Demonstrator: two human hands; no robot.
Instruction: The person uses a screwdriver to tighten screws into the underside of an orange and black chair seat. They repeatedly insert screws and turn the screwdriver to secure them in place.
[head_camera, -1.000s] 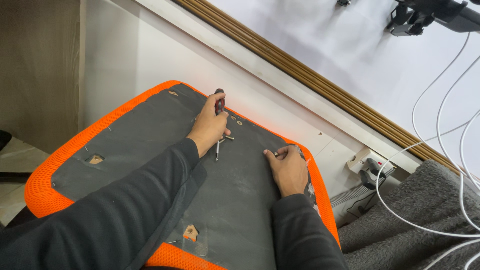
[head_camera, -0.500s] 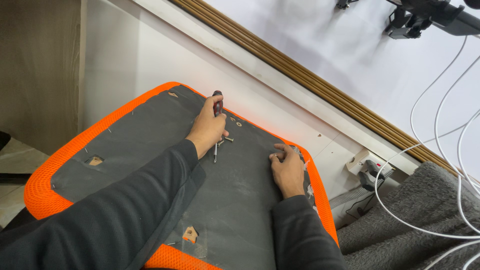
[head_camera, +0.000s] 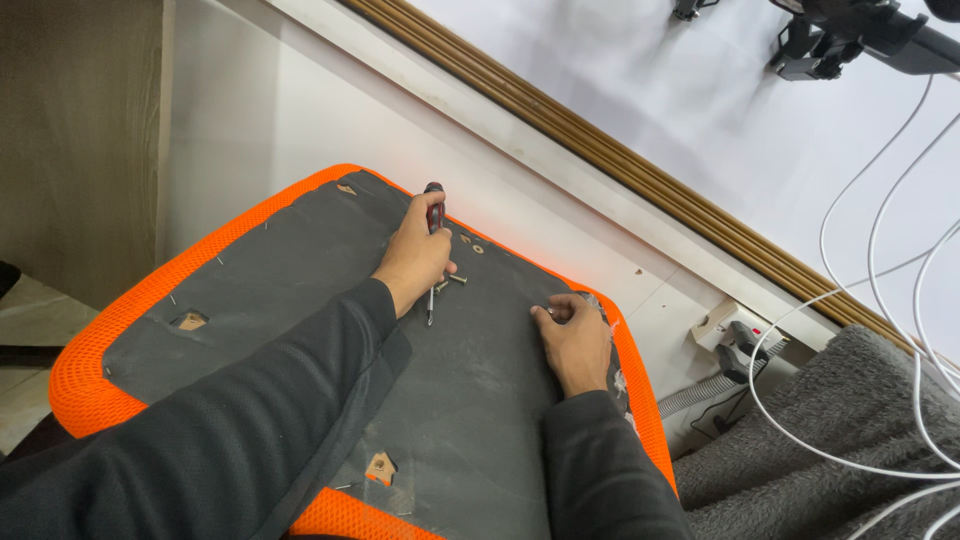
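Head view: my left hand (head_camera: 415, 258) has its grip closed on the screwdriver (head_camera: 433, 245), tip down on the grey underside of the orange seat (head_camera: 300, 290), beside loose screws (head_camera: 456, 280). My right hand (head_camera: 573, 342) presses flat, grip open, holding nothing. Risk, as I judge it: the tip slips, scattering screws.

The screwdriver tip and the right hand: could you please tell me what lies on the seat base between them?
In the head view, only bare, dusty grey board lies between the screwdriver in the left hand and the right hand. The loose screws sit beside the tip.
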